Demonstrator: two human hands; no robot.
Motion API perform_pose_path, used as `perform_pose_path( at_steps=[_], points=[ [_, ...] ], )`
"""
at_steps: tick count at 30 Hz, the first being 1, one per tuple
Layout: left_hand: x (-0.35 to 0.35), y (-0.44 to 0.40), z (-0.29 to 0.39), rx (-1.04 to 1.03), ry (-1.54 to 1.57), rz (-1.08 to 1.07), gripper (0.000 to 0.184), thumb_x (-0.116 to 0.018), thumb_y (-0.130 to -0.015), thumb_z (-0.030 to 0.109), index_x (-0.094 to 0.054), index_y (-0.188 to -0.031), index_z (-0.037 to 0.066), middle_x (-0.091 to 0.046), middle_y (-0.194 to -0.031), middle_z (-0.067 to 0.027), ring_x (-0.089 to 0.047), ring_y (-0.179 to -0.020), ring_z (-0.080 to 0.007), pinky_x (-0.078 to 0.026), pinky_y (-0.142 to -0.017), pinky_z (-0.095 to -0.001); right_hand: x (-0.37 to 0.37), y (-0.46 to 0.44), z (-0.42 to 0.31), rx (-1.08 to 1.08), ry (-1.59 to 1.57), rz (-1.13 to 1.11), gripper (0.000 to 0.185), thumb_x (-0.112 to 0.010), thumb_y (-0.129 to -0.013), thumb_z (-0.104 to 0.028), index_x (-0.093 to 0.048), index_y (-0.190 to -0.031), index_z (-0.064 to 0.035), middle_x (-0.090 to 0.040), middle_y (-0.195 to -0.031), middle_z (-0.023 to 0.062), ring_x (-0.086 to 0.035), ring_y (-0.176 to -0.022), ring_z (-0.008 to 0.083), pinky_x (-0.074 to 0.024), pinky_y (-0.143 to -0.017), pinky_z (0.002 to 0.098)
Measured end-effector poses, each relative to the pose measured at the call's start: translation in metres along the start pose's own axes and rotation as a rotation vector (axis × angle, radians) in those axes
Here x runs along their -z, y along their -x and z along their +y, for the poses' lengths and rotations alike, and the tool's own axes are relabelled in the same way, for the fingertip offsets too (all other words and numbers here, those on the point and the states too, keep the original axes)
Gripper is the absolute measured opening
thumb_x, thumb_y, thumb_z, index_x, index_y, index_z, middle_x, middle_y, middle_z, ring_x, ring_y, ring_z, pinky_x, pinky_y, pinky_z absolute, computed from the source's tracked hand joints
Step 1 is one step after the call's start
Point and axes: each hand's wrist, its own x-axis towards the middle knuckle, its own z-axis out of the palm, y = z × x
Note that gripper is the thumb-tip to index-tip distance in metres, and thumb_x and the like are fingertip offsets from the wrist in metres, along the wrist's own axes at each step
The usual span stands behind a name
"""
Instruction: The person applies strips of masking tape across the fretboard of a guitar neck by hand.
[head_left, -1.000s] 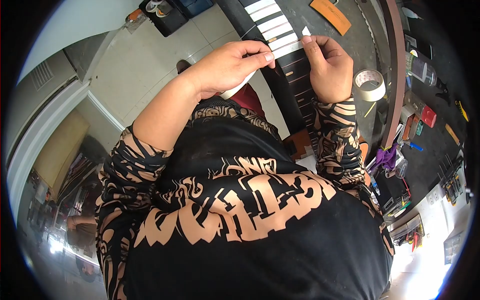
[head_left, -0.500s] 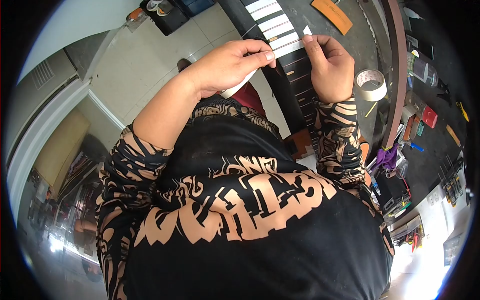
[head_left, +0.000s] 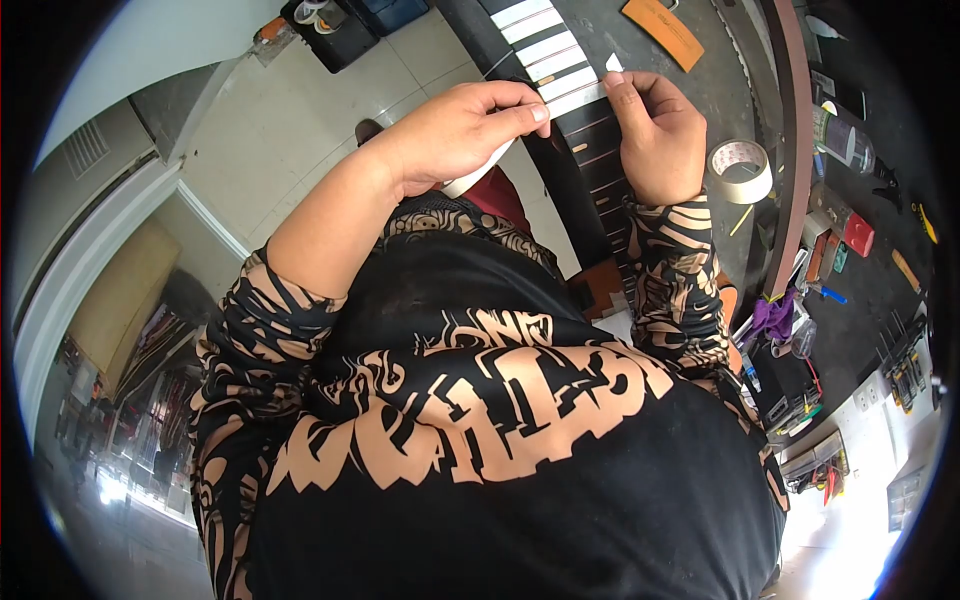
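A strip of white tape [head_left: 575, 101] stretches across the dark fretboard [head_left: 603, 180] of a guitar neck between my two hands. My left hand [head_left: 465, 130] is closed, thumb and forefinger pinching the strip's left end; a white rounded edge, seemingly a tape roll [head_left: 480, 172], shows under the palm. My right hand [head_left: 660, 130] pinches the other end, and a small white tip pokes up above its thumb. Beyond the strip, several white tape pieces [head_left: 540, 42] lie between the frets. Nearer my body the frets and pale inlays are bare.
A masking tape roll [head_left: 741, 172] stands right of my right hand on the dark bench. An orange curved block [head_left: 663, 33] lies behind it. Past a brown rail [head_left: 795, 130] are a clear bottle [head_left: 850, 138], a blue marker [head_left: 833, 294] and a purple cloth [head_left: 773, 316].
Both hands stay almost in place, still holding the tape strip. My right hand has shifted very slightly left; the strip remains across the fretboard.
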Motion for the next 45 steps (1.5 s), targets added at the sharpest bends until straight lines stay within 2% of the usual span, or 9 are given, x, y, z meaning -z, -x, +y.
perform_pose_path(
  at_steps=[24, 27, 32, 40, 41, 42, 44, 45],
  points=[
    [0.0, 0.001, 0.002, 0.01, 0.009, 0.012, 0.027, -0.052, -0.099, 0.028, -0.064, -0.099, 0.004, -0.061, -0.094, -0.0005, -0.052, -0.094, -0.0098, -0.041, -0.089, -0.0245, 0.0, -0.002, 0.001, -0.035, 0.004, -0.033, 0.035, -0.068, -0.087, -0.033, -0.07, -0.093, 0.0023, -0.07, -0.076, 0.0109, -0.064, -0.069, 0.0135, -0.0503, -0.065, 0.028],
    [0.001, 0.001, 0.001, -0.001, -0.009, 0.01, 0.027, -0.052, -0.099, 0.028, -0.064, -0.099, 0.004, -0.06, -0.093, -0.0005, -0.051, -0.093, -0.0097, -0.04, -0.089, -0.0244, 0.0, -0.003, 0.002, -0.028, -0.031, -0.059, 0.035, -0.068, -0.087, -0.032, -0.07, -0.092, 0.0028, -0.07, -0.076, 0.0094, -0.063, -0.069, 0.012, -0.0495, -0.065, 0.027],
    [0.003, -0.002, 0.0, -0.025, -0.051, -0.003, 0.029, -0.053, -0.099, 0.03, -0.065, -0.098, 0.004, -0.059, -0.094, 0.0, -0.049, -0.094, -0.0095, -0.038, -0.088, -0.0243, 0.004, -0.01, 0.01, -0.222, -0.339, -0.263, 0.031, -0.068, -0.089, -0.028, -0.07, -0.094, 0.0022, -0.067, -0.078, 0.0025, -0.056, -0.067, 0.0071, -0.0458, -0.062, 0.0227],
    [0.002, -0.006, 0.001, 0.022, -0.106, 0.016, 0.031, -0.055, -0.098, 0.036, -0.066, -0.098, 0.006, -0.058, -0.093, 0.0007, -0.048, -0.091, -0.0098, -0.038, -0.086, -0.0246, 0.002, -0.013, 0.017, -0.27, -0.351, -0.289, 0.037, -0.068, -0.088, -0.033, -0.071, -0.098, 0.0018, -0.067, -0.078, 0.0023, -0.058, -0.068, 0.0077, -0.0459, -0.063, 0.0223],
    [0.003, -0.006, 0.002, 0.019, -0.114, 0.009, 0.031, -0.055, -0.098, 0.036, -0.066, -0.098, 0.006, -0.058, -0.093, 0.0007, -0.048, -0.091, -0.0098, -0.038, -0.086, -0.0246, 0.004, -0.016, 0.021, -0.272, -0.279, -0.314, 0.042, -0.069, -0.087, -0.036, -0.07, -0.101, 0.0025, -0.069, -0.086, 0.0071, -0.061, -0.073, 0.0111, -0.0486, -0.067, 0.0248],
    [0.004, -0.006, 0.003, 0.038, -0.101, -0.002, 0.032, -0.055, -0.098, 0.037, -0.066, -0.099, 0.007, -0.058, -0.093, 0.0006, -0.048, -0.09, -0.0098, -0.038, -0.086, -0.0248, 0.002, -0.019, 0.025, -0.266, -0.284, -0.302, 0.042, -0.069, -0.087, -0.036, -0.07, -0.101, 0.0025, -0.069, -0.086, 0.0071, -0.061, -0.073, 0.0111, -0.0486, -0.067, 0.0248],
    [0.006, -0.006, 0.005, 0.053, -0.099, -0.026, 0.033, -0.056, -0.097, 0.038, -0.066, -0.099, 0.007, -0.058, -0.093, 0.0006, -0.049, -0.09, -0.0098, -0.038, -0.086, -0.0249, 0.0, -0.018, 0.032, -0.024, -0.097, -0.127, 0.046, -0.069, -0.085, -0.038, -0.069, -0.104, 0.0038, -0.069, -0.094, 0.0115, -0.064, -0.082, 0.0159, -0.0507, -0.073, 0.0279],
    [0.006, -0.007, 0.004, 0.065, -0.107, -0.021, 0.033, -0.056, -0.097, 0.039, -0.067, -0.1, 0.007, -0.058, -0.093, 0.0006, -0.049, -0.09, -0.0097, -0.04, -0.084, -0.025, 0.003, -0.016, 0.028, -0.026, 0.006, -0.08, 0.044, -0.069, -0.084, -0.036, -0.068, -0.107, 0.0005, -0.069, -0.101, 0.015, -0.066, -0.09, 0.0232, -0.0518, -0.079, 0.0324]
  ],
)
